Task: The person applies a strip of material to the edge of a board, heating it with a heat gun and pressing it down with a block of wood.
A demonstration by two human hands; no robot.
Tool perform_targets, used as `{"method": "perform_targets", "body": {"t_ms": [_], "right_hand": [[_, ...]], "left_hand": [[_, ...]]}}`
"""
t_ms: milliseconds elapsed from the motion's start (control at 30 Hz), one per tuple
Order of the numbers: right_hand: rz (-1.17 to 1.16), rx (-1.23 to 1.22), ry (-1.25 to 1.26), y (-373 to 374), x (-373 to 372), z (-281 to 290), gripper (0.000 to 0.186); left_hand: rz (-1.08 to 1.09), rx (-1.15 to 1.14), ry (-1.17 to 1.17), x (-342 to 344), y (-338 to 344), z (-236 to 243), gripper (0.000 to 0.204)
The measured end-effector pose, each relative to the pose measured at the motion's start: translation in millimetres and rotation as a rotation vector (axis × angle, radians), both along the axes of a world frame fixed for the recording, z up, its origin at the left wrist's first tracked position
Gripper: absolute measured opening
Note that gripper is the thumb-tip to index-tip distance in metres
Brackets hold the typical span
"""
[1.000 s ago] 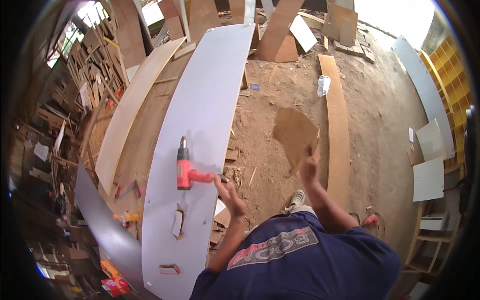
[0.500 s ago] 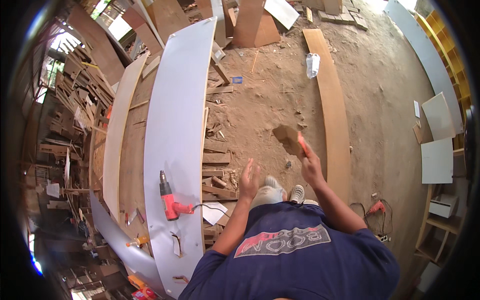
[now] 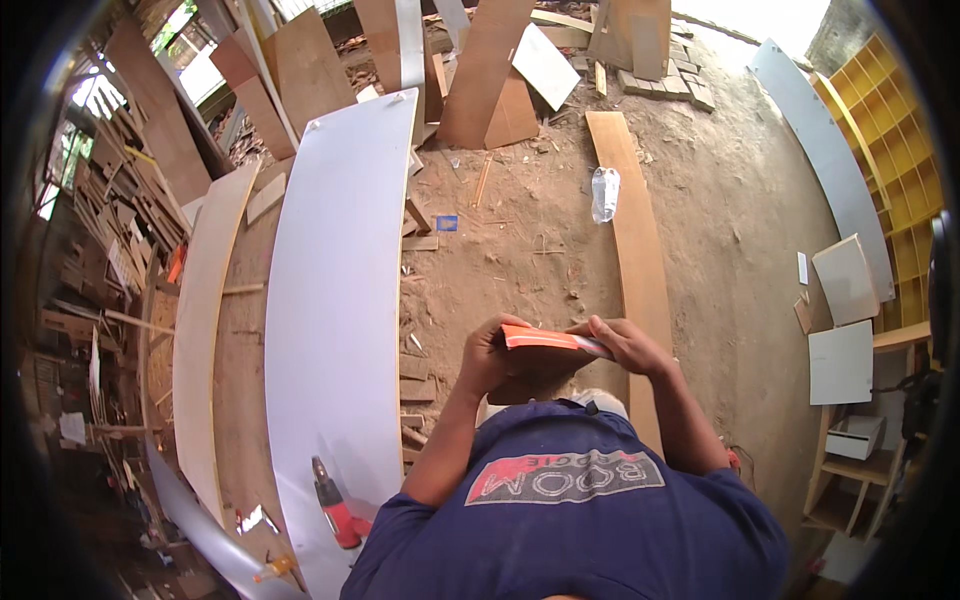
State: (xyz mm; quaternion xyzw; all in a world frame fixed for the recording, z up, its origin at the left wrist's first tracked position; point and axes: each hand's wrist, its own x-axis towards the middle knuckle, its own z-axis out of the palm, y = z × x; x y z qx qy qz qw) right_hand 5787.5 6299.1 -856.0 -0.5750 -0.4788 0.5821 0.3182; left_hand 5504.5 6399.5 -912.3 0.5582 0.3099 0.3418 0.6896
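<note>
Both hands are on a thin brown sheet with an orange and white edge (image 3: 540,339), held up close to my chest. My left hand (image 3: 486,357) closes round its left end. At the other end my right hand (image 3: 634,346) pinches it, the thumb lying on top. The sheet's exact kind is unclear, and its lower part is in shadow. To the left of my hands lies a long white panel (image 3: 335,260). On that panel's near part rests a red heat gun (image 3: 340,515) with a dark nozzle, partly hidden by my sleeve.
A long brown board (image 3: 640,250) lies on the dirt floor to the right, a crumpled clear plastic bag (image 3: 605,194) on it. Wood offcuts (image 3: 418,390) edge the white panel. Far left stands a pale board (image 3: 215,320); at right, wooden shelving (image 3: 868,465).
My left hand, open and empty before, has closed on the sheet. My right hand has brought the sheet down and inward. The whole view has shifted, showing more of the far end.
</note>
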Motion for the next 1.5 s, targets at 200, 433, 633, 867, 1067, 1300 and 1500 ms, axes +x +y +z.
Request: {"method": "perform_targets", "body": {"t_ms": [200, 433, 633, 867, 1067, 1300, 1500], "right_hand": [[0.086, -0.134, -0.214, 78, 35, 20, 0.055], [0.049, 0.202, -0.437, 198, 112, -15, 0.032], [0.299, 0.459, -0.379, 339, 189, 12, 0.028], [0.357, 0.205, -0.055, 465, 260, 25, 0.038], [0.474, 0.299, -0.271, 581, 250, 13, 0.037], [0.475, 0.280, -0.232, 723, 242, 74, 0.045], [0.372, 0.358, -0.213, 816, 232, 73, 0.034]], "left_hand": [[-0.042, 0.021, -0.030, 21, 90, 8, 0.036], [-0.542, -0.032, -0.065, 69, 228, 43, 0.085], [-0.135, -0.014, 0.513, 165, 306, 87, 0.023], [0.207, 0.097, 0.313, 190, 382, 84, 0.020], [-0.228, 0.363, 0.837, 234, 498, 103, 0.029], [-0.126, 0.392, 0.588, 244, 649, 62, 0.044], [-0.213, 0.359, 0.593, 237, 748, 72, 0.045]]}}
